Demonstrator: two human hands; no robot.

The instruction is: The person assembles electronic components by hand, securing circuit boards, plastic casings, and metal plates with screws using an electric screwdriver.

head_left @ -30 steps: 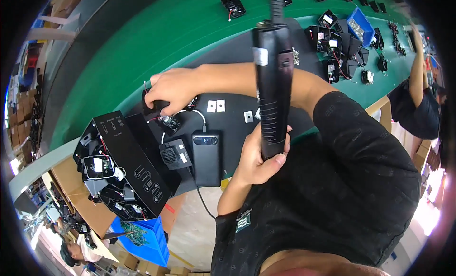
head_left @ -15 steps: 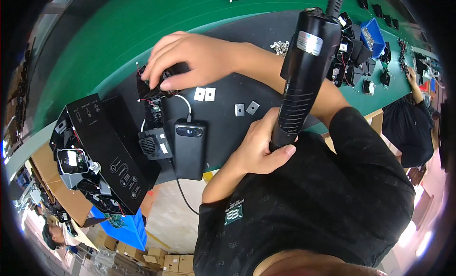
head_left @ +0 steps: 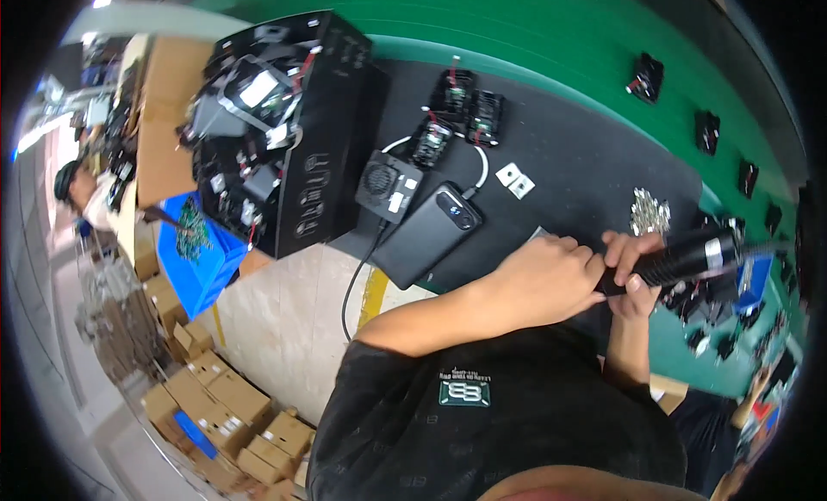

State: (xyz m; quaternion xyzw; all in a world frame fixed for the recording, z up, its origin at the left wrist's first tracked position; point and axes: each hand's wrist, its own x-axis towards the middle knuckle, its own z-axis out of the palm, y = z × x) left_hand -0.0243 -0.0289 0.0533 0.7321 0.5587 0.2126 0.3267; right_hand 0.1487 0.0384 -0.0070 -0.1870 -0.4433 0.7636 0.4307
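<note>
Evidently the right fingers grasp the black, ribbed, pale-labelled tool, its cord trailing right, while the left fingers close around its inner end. It lies nearly level above the counter, toward the near edge. Dark mat stretches between the white plates and metal bits, out to the green far side. Leftward sit the power bank by the near edge, fan unit, three modules and tall carton. Rightward, the tool partly hides black parts and a blue bin.
</note>
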